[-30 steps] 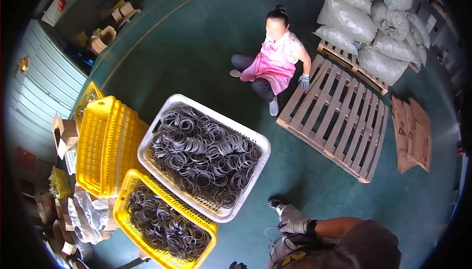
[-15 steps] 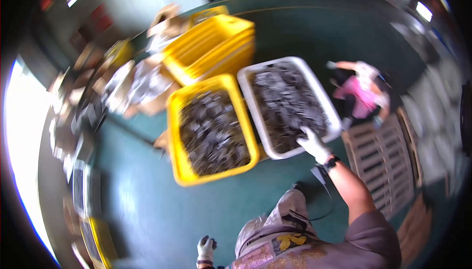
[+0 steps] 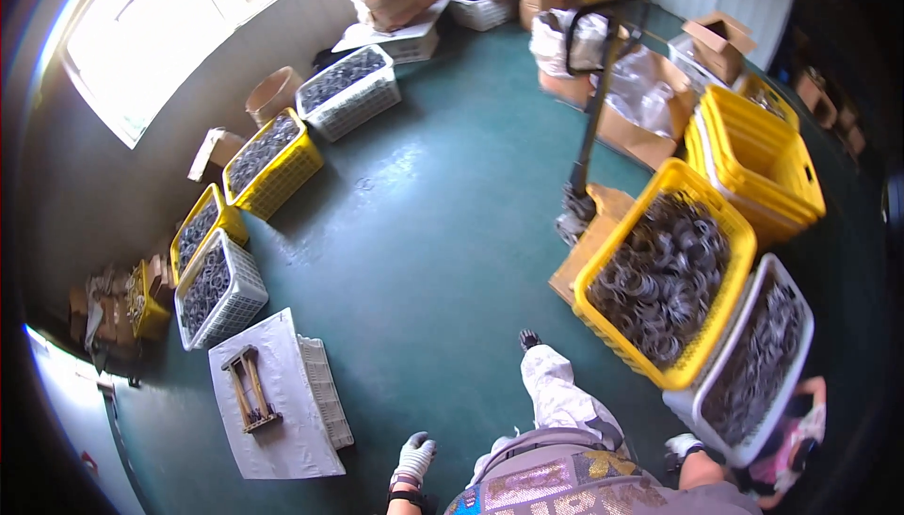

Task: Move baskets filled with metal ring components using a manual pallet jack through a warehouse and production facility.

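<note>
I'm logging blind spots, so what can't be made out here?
All in the head view:
Inside of the white crate: hidden by the white sheet on top.
Left forearm: cut off by the lower edge.
Right hand: small and dark; finger positions unclear.
Outdoors beyond the window: washed out by glare.

Grey rings [image 3: 662,280] show dark against a bright yellow basket [image 3: 623,350] and a white basket [image 3: 695,413]. The floor [image 3: 443,204] is blue-green, the gloves [image 3: 412,458] whitish, the mauve top [image 3: 669,499] patterned with pink and gold patches [image 3: 610,464].
</note>
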